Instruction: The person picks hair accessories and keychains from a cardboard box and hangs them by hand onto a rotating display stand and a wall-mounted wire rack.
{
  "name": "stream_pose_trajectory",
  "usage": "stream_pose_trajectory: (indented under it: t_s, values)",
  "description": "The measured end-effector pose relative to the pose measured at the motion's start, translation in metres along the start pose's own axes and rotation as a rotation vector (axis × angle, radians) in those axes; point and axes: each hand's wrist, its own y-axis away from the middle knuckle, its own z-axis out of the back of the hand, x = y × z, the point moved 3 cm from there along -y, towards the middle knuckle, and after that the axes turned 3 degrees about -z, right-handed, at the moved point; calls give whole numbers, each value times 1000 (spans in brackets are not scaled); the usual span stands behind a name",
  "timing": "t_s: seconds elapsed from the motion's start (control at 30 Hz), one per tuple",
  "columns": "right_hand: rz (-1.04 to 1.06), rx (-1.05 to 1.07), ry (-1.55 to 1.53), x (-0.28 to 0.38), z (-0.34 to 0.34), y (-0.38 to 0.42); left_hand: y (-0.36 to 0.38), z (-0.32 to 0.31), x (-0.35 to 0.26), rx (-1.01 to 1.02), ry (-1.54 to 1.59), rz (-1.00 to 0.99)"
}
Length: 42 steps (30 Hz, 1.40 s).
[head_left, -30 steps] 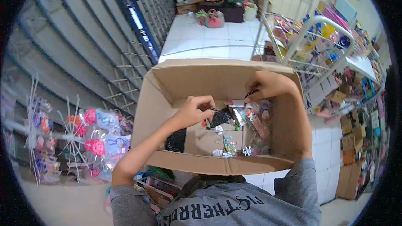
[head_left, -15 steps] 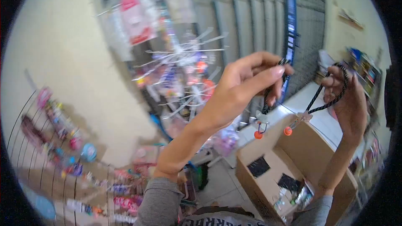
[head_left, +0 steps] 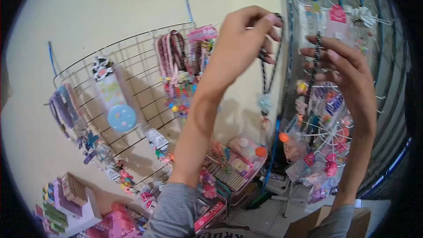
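My left hand pinches the top of a black-and-white twisted cord strap, raised at upper centre. From the strap hang a pale blue flower charm and, lower down, an orange bead. My right hand is raised to the right, its fingers curled round a second dark cord strap. Below that strap a striped piece and another orange bead hang. The two straps are apart from each other.
A wire grid on the wall holds lanyards, a round blue item and charms. A white spiked rack with packets stands behind my right hand. A cardboard box is at the lower right, pink goods at the lower left.
The view has swung left from the shutter and box to the wall grid. Both hands are now higher in view, each still holding a strap.
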Motion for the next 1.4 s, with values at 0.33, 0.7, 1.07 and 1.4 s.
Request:
stream_pose_trajectory:
  t_s: [0.33,0.7,1.07,1.4]
  values:
    - [160,236,-269,-31,-118,-95,9,130,35,-444,-293,138]
    - [220,89,116,-53,-191,-155,2,173,72,-618,-562,177]
    - [270,-11,-9,-51,-177,-149,-1,155,64,-585,-282,89]
    - [437,-120,285,-62,-194,-163,-1,165,66,-723,-947,60]
